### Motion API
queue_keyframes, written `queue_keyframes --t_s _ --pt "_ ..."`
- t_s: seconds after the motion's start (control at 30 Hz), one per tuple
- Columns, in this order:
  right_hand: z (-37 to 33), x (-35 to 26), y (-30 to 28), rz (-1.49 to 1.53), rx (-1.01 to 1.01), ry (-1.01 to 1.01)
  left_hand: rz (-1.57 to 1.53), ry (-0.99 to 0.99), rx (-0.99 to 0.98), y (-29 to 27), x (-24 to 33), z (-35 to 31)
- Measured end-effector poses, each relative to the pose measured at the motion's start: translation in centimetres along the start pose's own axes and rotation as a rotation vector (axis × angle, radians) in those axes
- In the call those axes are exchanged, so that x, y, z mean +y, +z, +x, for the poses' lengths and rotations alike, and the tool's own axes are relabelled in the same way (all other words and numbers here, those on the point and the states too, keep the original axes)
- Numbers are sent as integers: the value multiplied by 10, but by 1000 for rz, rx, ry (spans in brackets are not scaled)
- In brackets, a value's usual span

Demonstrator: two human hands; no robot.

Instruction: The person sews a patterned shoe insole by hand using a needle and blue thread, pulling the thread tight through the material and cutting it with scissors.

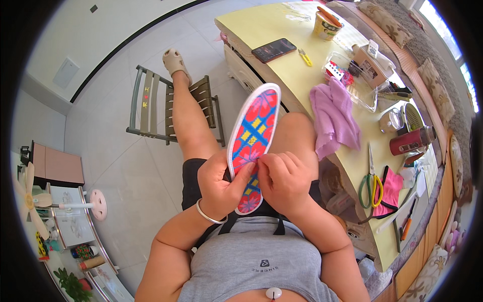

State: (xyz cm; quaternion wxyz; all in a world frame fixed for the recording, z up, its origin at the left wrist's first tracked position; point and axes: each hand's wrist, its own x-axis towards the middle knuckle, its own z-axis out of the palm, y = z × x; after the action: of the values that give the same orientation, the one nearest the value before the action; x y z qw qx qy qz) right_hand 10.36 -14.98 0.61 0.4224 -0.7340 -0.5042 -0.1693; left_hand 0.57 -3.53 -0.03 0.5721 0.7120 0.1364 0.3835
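- Left hand (220,183) grips the embroidered insole (254,131) above the black shorts (190,180).
- Right hand (287,178) is pinched narrow at its surface; holding what, I cannot tell.
- It could slip, if left grip loosens.

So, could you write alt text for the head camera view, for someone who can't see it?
A person's left hand holds a red, blue and yellow patterned insole upright above the lap while the right hand touches it. To the right, a pale yellow table bears a purple cloth, scissors and a phone.
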Motion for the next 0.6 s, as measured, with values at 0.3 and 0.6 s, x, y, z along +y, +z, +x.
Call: queue_keyframes --t_s 0.3,0.6 --pt "-4 18 -7 1285 -136 910 -706 -283 -238 -13 -7 11" --pt "-11 49 15 1573 172 1095 -756 -279 -394 -8 -11 2"
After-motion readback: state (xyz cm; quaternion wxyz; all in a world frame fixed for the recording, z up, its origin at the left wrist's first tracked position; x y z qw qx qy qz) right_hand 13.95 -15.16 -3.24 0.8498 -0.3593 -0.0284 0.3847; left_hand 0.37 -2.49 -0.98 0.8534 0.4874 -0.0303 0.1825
